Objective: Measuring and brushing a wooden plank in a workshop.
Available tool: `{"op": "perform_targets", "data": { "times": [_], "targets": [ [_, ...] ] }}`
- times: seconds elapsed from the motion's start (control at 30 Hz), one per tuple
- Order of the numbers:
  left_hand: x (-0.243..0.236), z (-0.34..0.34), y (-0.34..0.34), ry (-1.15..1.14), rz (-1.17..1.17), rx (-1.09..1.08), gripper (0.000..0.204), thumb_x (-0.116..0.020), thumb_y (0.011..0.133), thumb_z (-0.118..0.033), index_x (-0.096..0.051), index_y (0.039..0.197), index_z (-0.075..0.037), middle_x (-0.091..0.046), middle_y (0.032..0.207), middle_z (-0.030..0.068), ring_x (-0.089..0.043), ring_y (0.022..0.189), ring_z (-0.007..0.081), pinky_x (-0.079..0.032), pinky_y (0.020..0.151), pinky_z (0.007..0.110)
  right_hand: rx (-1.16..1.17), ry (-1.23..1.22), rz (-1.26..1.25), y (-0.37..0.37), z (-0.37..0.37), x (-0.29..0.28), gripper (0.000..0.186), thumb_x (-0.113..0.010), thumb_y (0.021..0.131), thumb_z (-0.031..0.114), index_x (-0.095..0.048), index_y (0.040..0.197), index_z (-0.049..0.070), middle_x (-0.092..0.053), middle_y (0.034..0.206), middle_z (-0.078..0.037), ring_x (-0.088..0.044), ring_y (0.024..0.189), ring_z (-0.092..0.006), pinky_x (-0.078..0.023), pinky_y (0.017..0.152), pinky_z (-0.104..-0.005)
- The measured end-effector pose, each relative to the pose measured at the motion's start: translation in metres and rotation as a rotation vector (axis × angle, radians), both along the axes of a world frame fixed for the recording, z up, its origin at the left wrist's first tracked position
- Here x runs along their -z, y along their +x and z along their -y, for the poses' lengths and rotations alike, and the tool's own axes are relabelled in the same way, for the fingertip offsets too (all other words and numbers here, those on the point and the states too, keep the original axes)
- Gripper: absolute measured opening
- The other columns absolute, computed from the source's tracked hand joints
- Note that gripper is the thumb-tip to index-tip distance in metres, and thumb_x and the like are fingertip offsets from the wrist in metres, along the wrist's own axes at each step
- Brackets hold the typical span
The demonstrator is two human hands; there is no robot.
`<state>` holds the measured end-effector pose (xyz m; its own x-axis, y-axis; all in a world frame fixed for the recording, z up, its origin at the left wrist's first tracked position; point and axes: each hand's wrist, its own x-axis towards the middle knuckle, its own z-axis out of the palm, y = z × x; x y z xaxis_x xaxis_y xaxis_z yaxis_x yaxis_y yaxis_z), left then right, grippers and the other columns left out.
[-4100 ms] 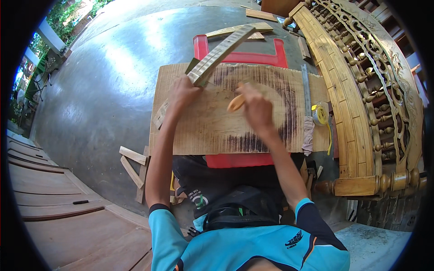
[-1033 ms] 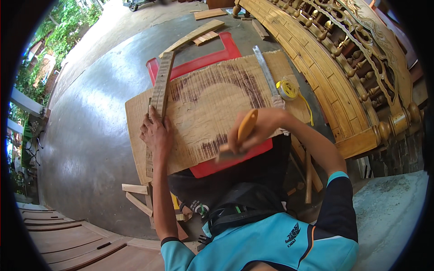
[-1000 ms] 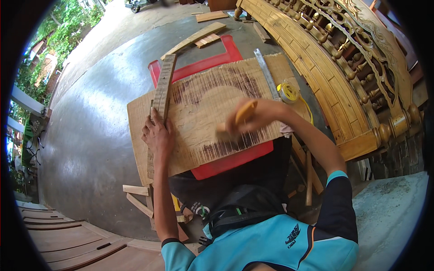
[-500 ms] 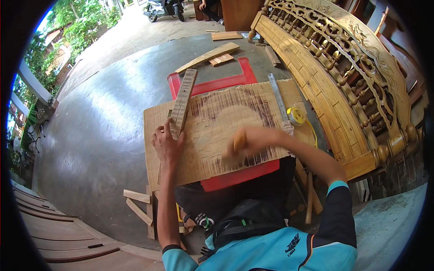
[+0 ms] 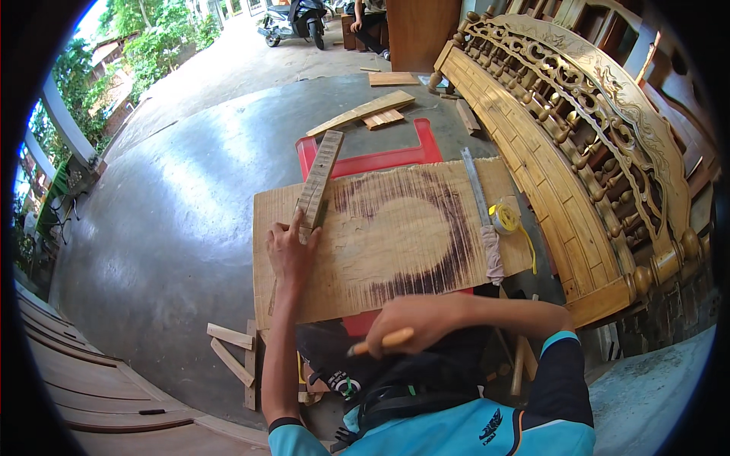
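Observation:
A wide board with a dark, rough-sawn arc on its face lies across a red plastic stool. At its left side my left hand grips the near end of a narrow wooden strip, thumb on one side and fingers over the other. Over my lap, just off the board's near edge, my right hand is closed round a light wooden handle with a dark end pointing left. The rest of that tool is hidden by my fist, so its kind is unclear.
At the board's right lie a metal ruler-like blade with a cloth-wrapped end and a yellow tape measure. A carved wooden bench stands close on the right. Wood offcuts lie beyond the stool; more scraps are left of my knee.
My right hand has drawn back from over the board to above my lap, its tool now pointing left. My left hand stays on the strip. The whole view has shifted slightly.

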<state>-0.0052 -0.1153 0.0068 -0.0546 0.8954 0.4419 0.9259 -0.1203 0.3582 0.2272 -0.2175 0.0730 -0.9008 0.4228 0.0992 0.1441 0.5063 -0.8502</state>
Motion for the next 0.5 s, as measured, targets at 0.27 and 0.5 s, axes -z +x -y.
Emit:
{"op": "perform_targets", "data": {
  "times": [0.27, 0.5],
  "targets": [
    [0.001, -0.003, -0.001, 0.032, 0.097, 0.029, 0.062, -0.078, 0.068, -0.037, -0.059, 0.122, -0.015, -0.055, 0.096, 0.0165, -0.054, 0.096, 0.0328, -0.046, 0.082, 0.042, 0.911, 0.58, 0.407, 0.053, -0.143, -0.011, 0.007, -0.061, 0.073, 0.006, -0.064, 0.079, 0.009, -0.066, 0.071, -0.013, -0.065, 0.066, -0.0297, -0.052, 0.06, -0.0404],
    [0.001, -0.004, 0.0, -0.043, 0.153, 0.035, 0.06, -0.075, 0.07, -0.033, -0.059, 0.124, -0.014, -0.056, 0.101, 0.0189, -0.054, 0.097, 0.0336, -0.046, 0.084, 0.041, -0.129, -0.077, 0.107, -0.034, 0.043, 0.004, 0.024, -0.061, 0.07, 0.002, -0.066, 0.093, 0.007, -0.066, 0.084, -0.016, -0.064, 0.084, -0.0336, -0.05, 0.074, -0.0414]
  ]
}}
